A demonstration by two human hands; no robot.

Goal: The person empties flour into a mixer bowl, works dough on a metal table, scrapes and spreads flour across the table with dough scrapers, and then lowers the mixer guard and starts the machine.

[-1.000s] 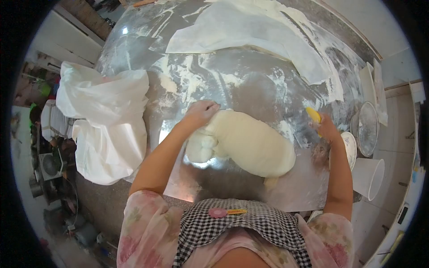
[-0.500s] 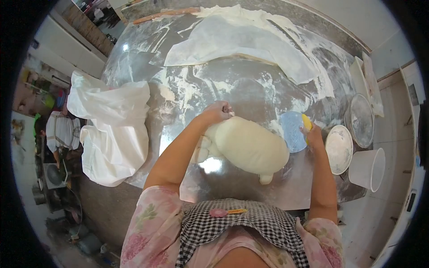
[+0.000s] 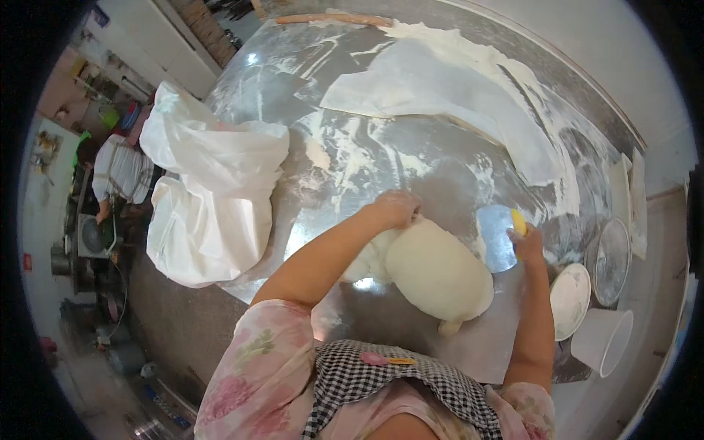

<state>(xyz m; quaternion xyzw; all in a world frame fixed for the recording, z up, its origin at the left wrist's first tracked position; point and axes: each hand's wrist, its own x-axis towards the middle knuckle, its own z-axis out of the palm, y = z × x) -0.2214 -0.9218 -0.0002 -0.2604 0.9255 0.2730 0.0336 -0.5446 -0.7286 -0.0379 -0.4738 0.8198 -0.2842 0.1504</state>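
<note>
A large, smooth mound of pale dough [image 3: 438, 270] rests on the floured metal worktop, a small nub sticking out at its near edge. At its far left end is my left hand [image 3: 398, 208], fingers curled closed against the dough's edge; the fingertips are partly hidden. To the right of the mound, my right hand [image 3: 528, 243] grips the yellow handle of a dough scraper [image 3: 497, 236]. The scraper's broad, shiny blade lies close to the worktop, a little apart from the dough. Flatter dough [image 3: 370, 260] shows beneath my left forearm.
A white sack [image 3: 213, 198] stands at the left, and a pale cloth [image 3: 433, 84] lies across the floury back. A rolling pin [image 3: 334, 19] lies at the far edge. At right are a flour bowl [image 3: 570, 302], a sieve [image 3: 610, 260] and a plastic tub [image 3: 603, 341]. Another person [image 3: 121, 172] is far left.
The view has shifted, so the worktop sits further right and tilted. My left hand stays by the dough's far left end, and my right hand still holds the scraper beside it.
</note>
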